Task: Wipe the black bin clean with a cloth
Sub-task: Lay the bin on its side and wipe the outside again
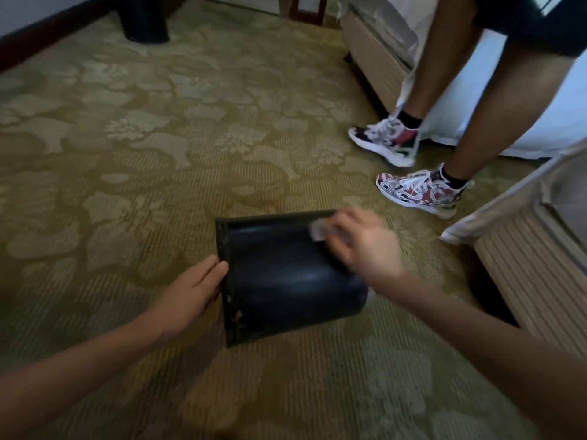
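Patterned carpet (158, 154) carries the black bin (286, 281), laid on its side. Step in hand: wiping the outer wall. My right grip (365, 246), blurred, pinches the cloth (319, 230) against the bin's far wall; my left grip (193, 290) braces the near-left edge with straight fingers, grasping nothing. The bin lies between both grips. Next move, as I judge: draw the cloth toward me, then roll the bin

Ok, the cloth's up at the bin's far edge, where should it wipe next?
Probably sweep the right hand and cloth toward the left end of the black bin, where pale specks show, while the left hand steadies it.
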A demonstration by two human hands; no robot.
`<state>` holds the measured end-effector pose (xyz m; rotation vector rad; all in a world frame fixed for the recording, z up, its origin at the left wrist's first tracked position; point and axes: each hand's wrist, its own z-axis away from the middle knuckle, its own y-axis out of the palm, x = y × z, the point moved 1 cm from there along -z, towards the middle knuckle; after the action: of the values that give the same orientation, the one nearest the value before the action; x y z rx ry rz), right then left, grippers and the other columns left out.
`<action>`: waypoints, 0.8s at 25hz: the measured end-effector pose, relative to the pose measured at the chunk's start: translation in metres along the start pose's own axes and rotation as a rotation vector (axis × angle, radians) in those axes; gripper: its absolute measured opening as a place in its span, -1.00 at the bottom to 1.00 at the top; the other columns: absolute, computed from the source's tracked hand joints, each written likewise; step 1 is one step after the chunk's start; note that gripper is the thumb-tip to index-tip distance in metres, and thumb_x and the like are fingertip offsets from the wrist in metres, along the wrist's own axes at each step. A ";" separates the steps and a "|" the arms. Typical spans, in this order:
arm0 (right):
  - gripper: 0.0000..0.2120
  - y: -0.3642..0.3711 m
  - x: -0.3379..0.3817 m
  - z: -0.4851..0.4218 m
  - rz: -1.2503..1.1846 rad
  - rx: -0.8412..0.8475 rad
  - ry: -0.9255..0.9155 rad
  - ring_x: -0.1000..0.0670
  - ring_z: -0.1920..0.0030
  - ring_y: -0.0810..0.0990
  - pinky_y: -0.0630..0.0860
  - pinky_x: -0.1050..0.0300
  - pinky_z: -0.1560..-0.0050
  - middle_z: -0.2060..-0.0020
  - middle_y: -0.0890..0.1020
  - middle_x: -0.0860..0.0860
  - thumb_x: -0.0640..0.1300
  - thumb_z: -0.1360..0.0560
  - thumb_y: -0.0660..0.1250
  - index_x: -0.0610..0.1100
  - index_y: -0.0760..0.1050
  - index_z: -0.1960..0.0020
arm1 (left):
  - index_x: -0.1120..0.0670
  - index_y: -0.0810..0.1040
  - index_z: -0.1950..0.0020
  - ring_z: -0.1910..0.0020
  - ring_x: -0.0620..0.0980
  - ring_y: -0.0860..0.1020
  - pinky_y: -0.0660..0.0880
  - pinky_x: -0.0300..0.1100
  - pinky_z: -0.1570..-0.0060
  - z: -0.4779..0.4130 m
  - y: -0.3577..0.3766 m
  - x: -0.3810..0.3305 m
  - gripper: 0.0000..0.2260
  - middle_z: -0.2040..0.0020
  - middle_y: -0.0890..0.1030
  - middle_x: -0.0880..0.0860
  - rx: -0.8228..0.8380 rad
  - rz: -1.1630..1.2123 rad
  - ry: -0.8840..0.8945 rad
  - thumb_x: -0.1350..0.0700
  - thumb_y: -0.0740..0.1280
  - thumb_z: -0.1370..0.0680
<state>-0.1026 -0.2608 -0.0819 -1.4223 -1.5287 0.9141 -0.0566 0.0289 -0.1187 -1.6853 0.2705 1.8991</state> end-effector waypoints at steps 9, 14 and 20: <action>-0.86 0.024 0.126 -0.022 -0.103 -0.037 -0.108 -0.11 0.06 0.56 0.42 0.10 0.30 0.06 0.59 -0.01 -0.01 -0.46 0.36 -0.03 0.57 0.03 | 0.16 0.50 0.01 0.29 -0.10 0.48 0.39 -0.07 0.19 0.018 0.005 0.001 -0.78 0.25 0.56 -0.02 0.028 -0.173 0.042 0.09 0.12 -0.66; -0.82 0.021 0.091 -0.032 -0.114 0.085 -0.148 -0.13 -0.03 0.57 0.44 0.09 0.24 0.00 0.56 -0.01 0.04 -0.52 0.32 0.01 0.53 -0.07 | 0.21 0.46 0.00 0.17 0.04 0.55 0.49 0.10 0.02 0.027 0.007 0.007 -0.74 0.14 0.58 0.19 -0.003 -0.269 0.090 0.06 0.10 -0.66; -0.77 -0.008 -0.057 -0.016 -0.031 0.160 0.449 -0.11 0.06 0.62 0.59 -0.06 0.10 0.06 0.62 -0.02 0.16 -0.58 0.27 0.01 0.53 -0.03 | 0.14 0.54 0.05 0.19 0.01 0.58 0.49 0.06 0.13 0.028 0.009 0.001 -0.75 0.17 0.64 0.06 0.003 -0.136 0.048 0.07 0.13 -0.66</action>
<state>-0.0899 -0.3192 -0.0739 -1.3706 -1.1142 0.6276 -0.0846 0.0359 -0.1166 -1.7039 0.1724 1.7601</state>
